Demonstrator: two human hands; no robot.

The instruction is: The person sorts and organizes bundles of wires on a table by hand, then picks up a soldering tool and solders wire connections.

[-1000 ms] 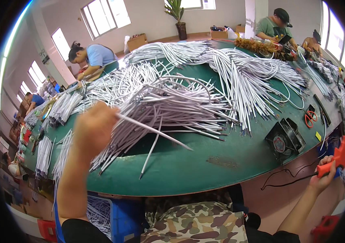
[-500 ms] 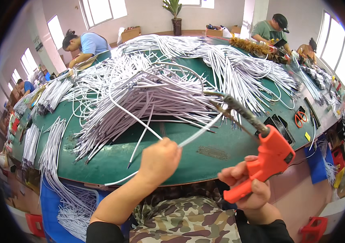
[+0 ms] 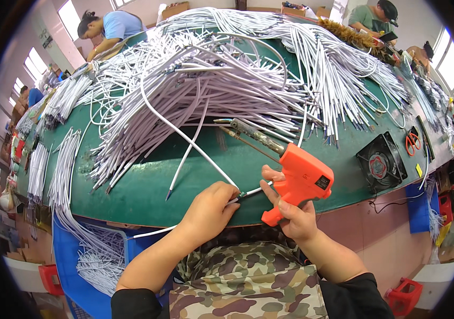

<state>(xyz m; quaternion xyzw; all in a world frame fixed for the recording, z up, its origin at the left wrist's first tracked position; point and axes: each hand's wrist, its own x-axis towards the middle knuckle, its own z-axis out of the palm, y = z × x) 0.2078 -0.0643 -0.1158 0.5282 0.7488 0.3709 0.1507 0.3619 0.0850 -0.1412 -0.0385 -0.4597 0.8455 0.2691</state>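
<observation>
My left hand point(image 3: 208, 210) is closed, pinching a white cable point(image 3: 259, 189) near the table's front edge. Just beyond its fingertips, a small greenish, dark joint point(image 3: 242, 194) shows on the cable. My right hand point(image 3: 295, 217) is wrapped round the grip of an orange-red soldering gun point(image 3: 307, 173). The gun's worn metal barrel point(image 3: 256, 134) points up and left, above the table and apart from the joint. My right index and middle fingers stretch toward the cable at the right of the joint; whether they press on it is hard to tell.
A big heap of white cables point(image 3: 200, 106) covers the middle of the green table point(image 3: 147, 183). At the right are a black fan point(image 3: 380, 164) and orange-handled scissors point(image 3: 413, 142). A blue bin point(image 3: 63, 255) with cables stands at lower left. Other people work around the table.
The soldering gun has come down and left, its barrel swinging away from the cable end. My hands are closer together. The view has tipped downward, and the cable's joint now shows.
</observation>
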